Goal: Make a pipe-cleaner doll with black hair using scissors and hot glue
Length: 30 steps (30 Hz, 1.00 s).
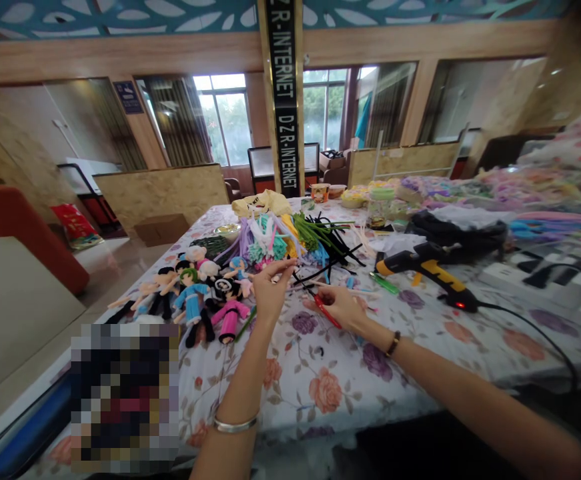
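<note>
My left hand [271, 288] is raised just above the table, thumb and fingertips pinched together. Whatever lies between them is too small to make out. My right hand [337, 309], to its right, is wrapped around a small red-handled cutting tool [327, 312]. The tool's dark tip points up and left toward the left fingertips; whether it is scissors or pliers is unclear. Behind both hands lie black pipe cleaners [343, 248] and bundles of green [315, 230] and mint ones [265, 243]. Left of my left hand lie several fuzzy dolls, among them one in pink [230, 313] and one in blue [190, 297].
A black-and-yellow glue gun [433, 273] with a red light lies at right, its cable [535, 327] trailing off. Near it is a green-handled tool [384, 283]. Pastel materials [445, 187] heap up at the back right. A floral cloth [327, 390] covers the table.
</note>
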Motion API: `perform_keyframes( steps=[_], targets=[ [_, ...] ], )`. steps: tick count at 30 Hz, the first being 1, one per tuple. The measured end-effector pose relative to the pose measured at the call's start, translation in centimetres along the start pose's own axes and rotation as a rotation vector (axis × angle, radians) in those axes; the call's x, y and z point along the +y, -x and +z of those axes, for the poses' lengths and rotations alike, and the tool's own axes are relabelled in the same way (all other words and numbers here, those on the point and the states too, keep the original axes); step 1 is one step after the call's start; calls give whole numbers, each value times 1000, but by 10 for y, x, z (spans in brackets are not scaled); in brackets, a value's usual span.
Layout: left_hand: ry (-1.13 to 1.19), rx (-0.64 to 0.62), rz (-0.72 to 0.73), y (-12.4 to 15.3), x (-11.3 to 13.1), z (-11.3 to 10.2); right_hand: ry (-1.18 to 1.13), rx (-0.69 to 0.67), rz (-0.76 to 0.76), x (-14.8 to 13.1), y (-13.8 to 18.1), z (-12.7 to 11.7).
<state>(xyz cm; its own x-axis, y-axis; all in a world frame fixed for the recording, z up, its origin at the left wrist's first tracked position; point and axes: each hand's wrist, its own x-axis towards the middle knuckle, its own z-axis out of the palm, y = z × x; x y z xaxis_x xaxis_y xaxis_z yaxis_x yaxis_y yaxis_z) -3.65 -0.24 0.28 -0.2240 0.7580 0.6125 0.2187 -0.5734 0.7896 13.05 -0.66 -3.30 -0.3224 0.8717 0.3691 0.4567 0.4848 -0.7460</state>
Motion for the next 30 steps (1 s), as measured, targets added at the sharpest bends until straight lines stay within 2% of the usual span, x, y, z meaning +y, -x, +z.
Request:
perform_keyframes(
  steps=[5,11,14,16,19,24,27,30],
  targets=[
    [63,13,-54,-1,-3,0,8,-11,49,-3,1,-1],
    [127,30,-121,-2,-1,0,40,21,1,-12,3,-4],
    [162,67,-145,-2,-1,0,84,35,33,-14,3,-5],
    [177,155,-177,-2,0,0,196,39,90,-14,1,-7],
    [214,297,-241,-4,-1,-1,495,19,141,-14,-4,-14],
    [330,388,-332,-7,-1,-4,741,-100,179,-21,-6,-32],
    [431,350,-419,-7,0,-3,766,-144,166,-25,-4,-39],
    [507,164,-486,-5,2,0,576,-134,83,-23,-4,-37]
  ],
)
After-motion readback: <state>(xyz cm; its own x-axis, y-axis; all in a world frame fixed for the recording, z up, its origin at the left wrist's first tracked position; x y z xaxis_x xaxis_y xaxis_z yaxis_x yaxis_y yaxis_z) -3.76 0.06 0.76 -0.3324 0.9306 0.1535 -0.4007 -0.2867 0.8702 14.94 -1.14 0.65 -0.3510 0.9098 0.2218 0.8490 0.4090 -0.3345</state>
